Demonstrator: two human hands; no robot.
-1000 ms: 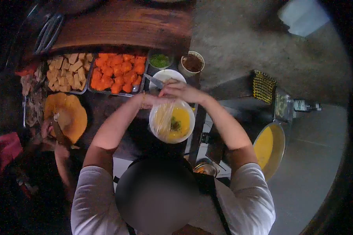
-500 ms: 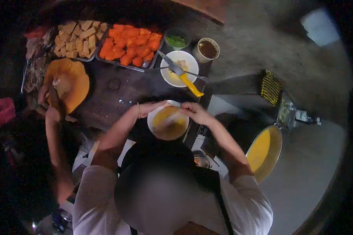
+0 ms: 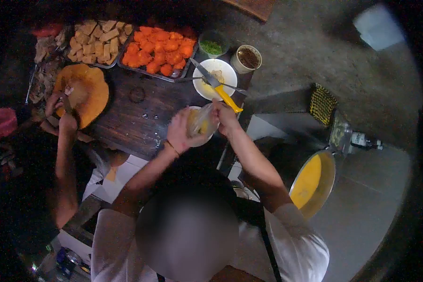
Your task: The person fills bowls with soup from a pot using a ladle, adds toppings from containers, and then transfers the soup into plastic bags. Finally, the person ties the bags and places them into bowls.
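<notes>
Dark wood table [image 3: 122,108] upper left of frame, my left hand [image 3: 178,129] cupped on bag [image 3: 203,121] over bowl [image 3: 195,142], right hand [image 3: 226,118] pinching bag's top.

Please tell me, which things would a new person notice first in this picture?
Probably the bright orange pieces first, heaped in a tray at the upper left. Next, the yellow-handled knife lying across a white bowl, above the picture's centre. Then the yellow contents of the metal pot at right.
</notes>
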